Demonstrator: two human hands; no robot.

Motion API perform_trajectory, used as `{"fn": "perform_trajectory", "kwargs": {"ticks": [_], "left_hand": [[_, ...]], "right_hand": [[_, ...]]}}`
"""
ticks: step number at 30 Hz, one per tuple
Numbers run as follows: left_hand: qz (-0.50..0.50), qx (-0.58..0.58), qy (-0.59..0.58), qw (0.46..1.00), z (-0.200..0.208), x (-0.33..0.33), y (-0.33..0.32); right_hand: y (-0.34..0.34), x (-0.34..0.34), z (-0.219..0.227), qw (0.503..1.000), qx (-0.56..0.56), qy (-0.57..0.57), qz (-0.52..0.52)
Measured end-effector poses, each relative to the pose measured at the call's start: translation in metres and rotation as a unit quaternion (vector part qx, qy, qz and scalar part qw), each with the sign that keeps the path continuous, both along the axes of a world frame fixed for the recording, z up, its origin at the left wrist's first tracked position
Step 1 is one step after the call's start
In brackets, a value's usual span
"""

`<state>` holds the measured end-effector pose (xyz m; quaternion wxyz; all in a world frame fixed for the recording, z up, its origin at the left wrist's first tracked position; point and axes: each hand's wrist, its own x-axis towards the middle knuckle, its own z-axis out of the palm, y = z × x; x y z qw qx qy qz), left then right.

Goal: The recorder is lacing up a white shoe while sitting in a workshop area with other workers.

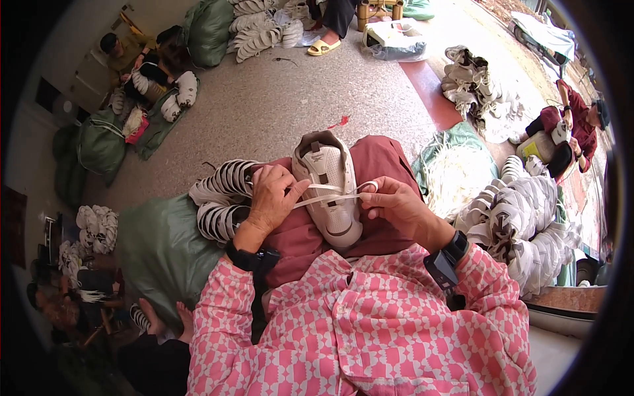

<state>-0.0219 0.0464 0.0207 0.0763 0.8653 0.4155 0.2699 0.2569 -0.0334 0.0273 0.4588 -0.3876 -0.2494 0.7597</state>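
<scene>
A white and beige sneaker (324,165) rests on my lap between my thighs, its toe toward me and its dark-lined collar away. White flat shoelace (328,197) crosses its throat, with strands stretched out to both sides. My left hand (269,198) is closed left of the sneaker, pinching lace between thumb and fingers. On the other side my right hand (401,210) pinches the lace too, and a small pale loop shows by its index finger. Black bands circle both wrists. Just beyond my left hand lie striped black-and-white shoes (224,191).
Green sacks (158,244) lie at my left. To the right are a bundle of white laces (459,181) and stacked white shoes (522,214). Farther off, more shoes (472,79) are heaped on the speckled floor (264,112). Several other people sit around, some handling shoes.
</scene>
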Motion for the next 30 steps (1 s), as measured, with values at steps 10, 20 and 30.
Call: {"fn": "perform_trajectory", "kwargs": {"ticks": [10,20,30], "left_hand": [[-0.052,-0.141,-0.062,0.987,0.01,0.008,-0.003],[-0.062,-0.511,-0.634,0.578,-0.003,-0.017,0.025],[-0.039,-0.384,-0.691,0.611,0.035,-0.067,0.046]], "right_hand": [[-0.006,-0.001,-0.002,0.989,-0.12,0.016,-0.084],[0.007,-0.037,-0.03,0.981,-0.165,0.098,0.017],[0.006,-0.042,-0.034,0.99,-0.132,0.055,0.021]]}}
